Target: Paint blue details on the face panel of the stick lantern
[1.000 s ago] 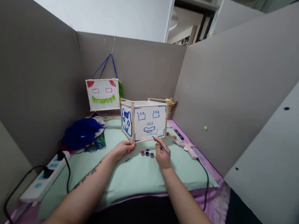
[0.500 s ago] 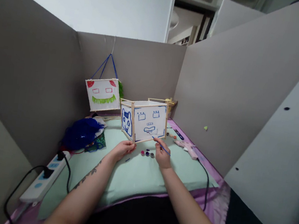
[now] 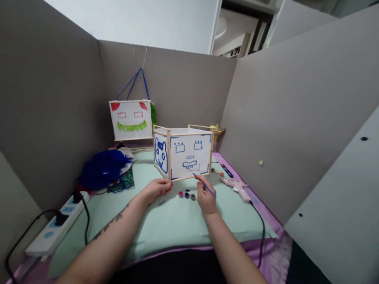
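Observation:
A white paper lantern (image 3: pixel 186 153) with a wooden stick frame shows blue drawings on two sides: a face with square eyes on the front, an eared face on the left. My left hand (image 3: pixel 158 190) pinches its lower front corner. In my right hand (image 3: pixel 206 195) is a thin blue paintbrush (image 3: pixel 209 189), its tip close to the lower part of the front panel; whether it touches the paper is hard to tell. Small paint pots (image 3: pixel 187 195) sit on the green cloth (image 3: pixel 160 226) between my hands.
A decorated lantern (image 3: pixel 131 120) hangs at the back left. Blue yarn (image 3: pixel 104 169) lies on the left, behind a power strip (image 3: pixel 58 225) with black plugs. A pink glue gun (image 3: pixel 237 188) with a black cable rests on the right. Grey partitions (image 3: pixel 190 86) surround the table.

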Demonstrator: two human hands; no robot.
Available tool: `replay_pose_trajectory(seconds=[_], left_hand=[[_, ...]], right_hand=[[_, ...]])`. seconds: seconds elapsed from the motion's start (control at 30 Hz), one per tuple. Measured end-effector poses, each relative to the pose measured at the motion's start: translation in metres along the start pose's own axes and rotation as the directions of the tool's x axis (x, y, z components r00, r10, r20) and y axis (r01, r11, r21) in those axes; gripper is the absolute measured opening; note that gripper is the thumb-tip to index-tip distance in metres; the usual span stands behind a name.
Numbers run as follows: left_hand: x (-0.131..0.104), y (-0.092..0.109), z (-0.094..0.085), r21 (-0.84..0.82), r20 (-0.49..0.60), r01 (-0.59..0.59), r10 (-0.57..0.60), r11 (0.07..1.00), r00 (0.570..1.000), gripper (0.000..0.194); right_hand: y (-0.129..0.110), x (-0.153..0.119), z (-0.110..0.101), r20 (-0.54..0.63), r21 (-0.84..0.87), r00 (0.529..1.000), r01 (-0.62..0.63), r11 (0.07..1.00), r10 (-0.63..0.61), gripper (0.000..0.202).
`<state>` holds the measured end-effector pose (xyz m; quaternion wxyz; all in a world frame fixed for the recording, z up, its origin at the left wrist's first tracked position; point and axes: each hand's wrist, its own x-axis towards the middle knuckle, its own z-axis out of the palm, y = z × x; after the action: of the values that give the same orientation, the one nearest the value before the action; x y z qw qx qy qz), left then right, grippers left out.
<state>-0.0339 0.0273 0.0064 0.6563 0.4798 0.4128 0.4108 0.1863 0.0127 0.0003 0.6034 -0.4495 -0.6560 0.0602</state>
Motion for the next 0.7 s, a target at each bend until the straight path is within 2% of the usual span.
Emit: replay_pose_trajectory(seconds=[0.7], left_hand=[[-0.0006, 0.0005, 0.0005, -0.005, 0.001, -0.005, 0.005, 1.000, 1.000, 0.034]], right_hand=[[-0.0014, 0.0013, 0.0018, 0.014, 0.003, 1.000, 0.019, 1.000, -0.019, 0.027]])
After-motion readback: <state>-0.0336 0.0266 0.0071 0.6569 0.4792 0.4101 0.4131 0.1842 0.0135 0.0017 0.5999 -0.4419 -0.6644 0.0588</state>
